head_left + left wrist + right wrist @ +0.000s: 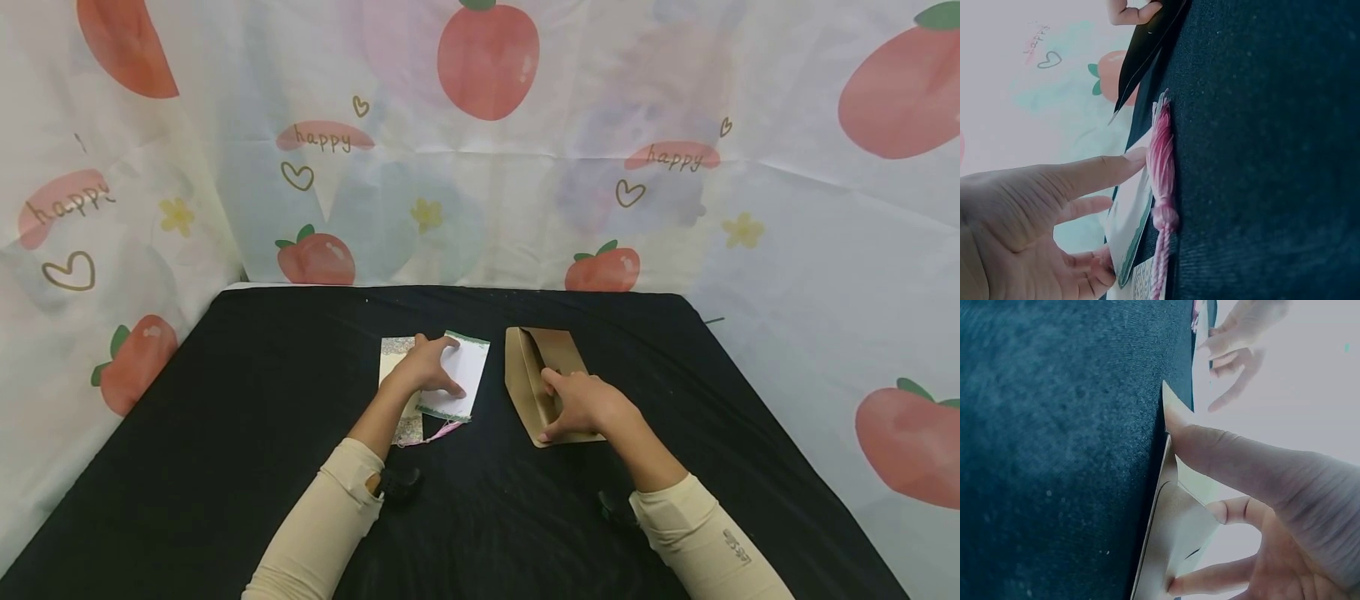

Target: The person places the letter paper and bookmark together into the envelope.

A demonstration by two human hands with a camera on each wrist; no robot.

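Note:
My left hand [426, 367] is spread over a white card [467, 371] with green patterned edges. Its thumb touches the card, and the other fingertips rest near the far side. That card overlaps a cream bookmark [390, 358] with an ornate patterned border. A pink tassel [1163, 150] lies on the cloth beside the cards. To the right is a brown paper envelope [566, 350], its flap [521, 392] folded open to the left. My right hand [588, 404] rests across it, thumb on the flap and fingers spread over the body by the dark opening.
Black cloth [262, 417] covers the table. A pale curtain [480, 200] printed with fruit, hearts and the word "happy" hangs behind and at both sides. Dark wrist-worn devices [401, 483] sit below both wrists.

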